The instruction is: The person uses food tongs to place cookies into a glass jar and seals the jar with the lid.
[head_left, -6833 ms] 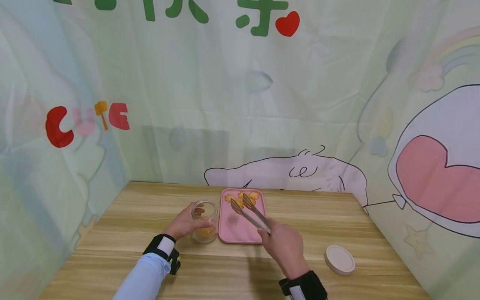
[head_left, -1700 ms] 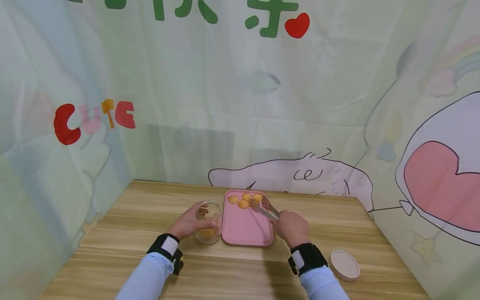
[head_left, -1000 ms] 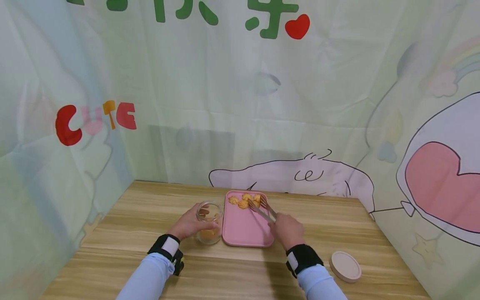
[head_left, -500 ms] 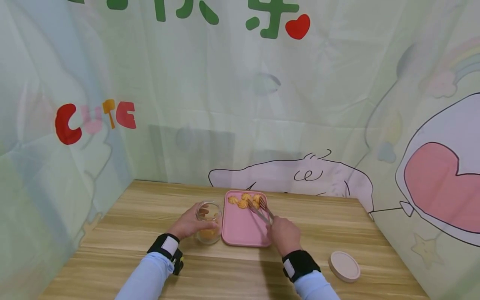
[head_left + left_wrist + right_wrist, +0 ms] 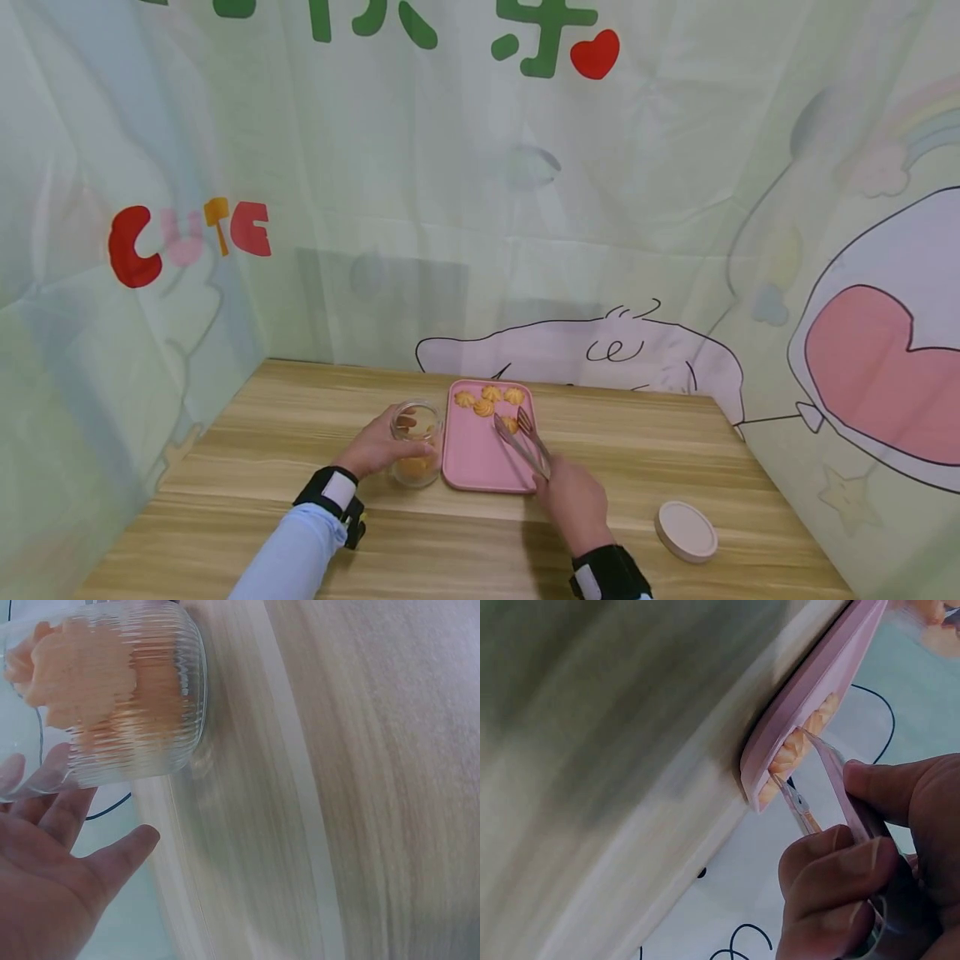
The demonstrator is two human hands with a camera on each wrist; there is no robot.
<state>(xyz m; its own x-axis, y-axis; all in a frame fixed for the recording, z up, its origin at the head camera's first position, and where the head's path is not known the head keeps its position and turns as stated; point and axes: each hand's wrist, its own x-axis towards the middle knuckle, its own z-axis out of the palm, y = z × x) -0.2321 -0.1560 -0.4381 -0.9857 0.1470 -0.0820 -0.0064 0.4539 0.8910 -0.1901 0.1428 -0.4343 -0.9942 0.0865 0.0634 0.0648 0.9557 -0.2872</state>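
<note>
My left hand (image 5: pixel 378 446) holds a clear glass jar (image 5: pixel 432 432) upright on the table, thumb across its near side. Piped, golden cookies (image 5: pixel 82 675) lie inside the jar in the left wrist view. To its right is a pink tray (image 5: pixel 476 458) with several cookies (image 5: pixel 483 407) at its far end. My right hand (image 5: pixel 573 500) grips metal tongs (image 5: pixel 528 454) over the tray. Between the tong tips lies one cookie (image 5: pixel 509 425), nearer than the others. Whether the tips squeeze it, I cannot tell. In the right wrist view the tongs' tips (image 5: pixel 810 739) reach the cookies.
A round, pale lid (image 5: pixel 686 531) lies on the wooden table (image 5: pixel 450 550), right of my right hand. Behind the table hangs a printed cloth backdrop (image 5: pixel 360 208), which also runs along both sides.
The tongs have come nearer along the tray, and one cookie has shifted the same way from the far right group. Earlier, the tongs were farther left among the cookies. The left hand stays on the jar.
</note>
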